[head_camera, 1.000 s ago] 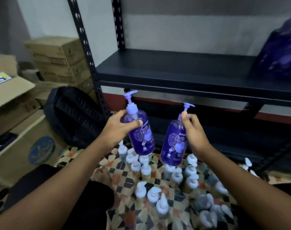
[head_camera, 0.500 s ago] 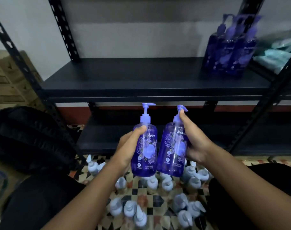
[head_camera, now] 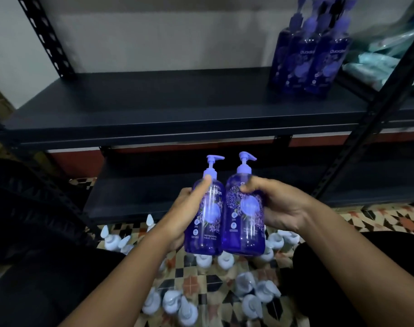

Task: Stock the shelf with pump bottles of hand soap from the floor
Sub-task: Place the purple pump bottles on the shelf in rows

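now left hand [head_camera: 184, 208] grips left bottle [head_camera: 204, 223], right hand [head_camera: 279, 205] right bottle [head_camera: 245, 220]

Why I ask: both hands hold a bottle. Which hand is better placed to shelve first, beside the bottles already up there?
Probably the right hand: its bottle is nearer the shelved bottles at the shelf's right end; the left hand would cross over.

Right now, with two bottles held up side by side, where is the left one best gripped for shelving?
Wrap the left bottle round its wide body, coming from its left: the pump neck is thin, and the right bottle crowds its other side. The left grip sits there.
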